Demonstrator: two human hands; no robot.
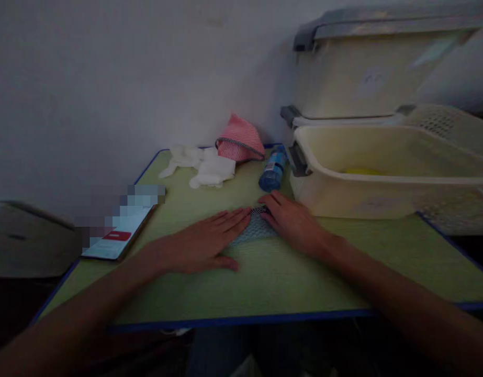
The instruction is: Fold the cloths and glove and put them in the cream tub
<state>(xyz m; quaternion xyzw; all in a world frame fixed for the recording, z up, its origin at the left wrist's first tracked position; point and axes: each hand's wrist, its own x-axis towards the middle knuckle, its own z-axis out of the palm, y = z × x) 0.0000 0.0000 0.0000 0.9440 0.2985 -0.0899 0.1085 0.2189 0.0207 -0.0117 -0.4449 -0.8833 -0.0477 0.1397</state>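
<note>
A light blue textured cloth with a dark patterned edge lies folded on the table, partly hidden under my hands. My left hand rests flat across its left part, fingers stretched out together and thumb apart on the tabletop. At the cloth's right end, my right hand has bent fingers, with the dark edge between its thumb and fingertips. A blue bottle lies just beyond the right hand. Behind it to the left sits a pink cloth with a dark trim, beside crumpled white gloves.
A cream plastic bin with its lid raised stands at the right, something yellow inside. A phone lies on the left edge of the green table, which has blue edging. A wall rises behind.
</note>
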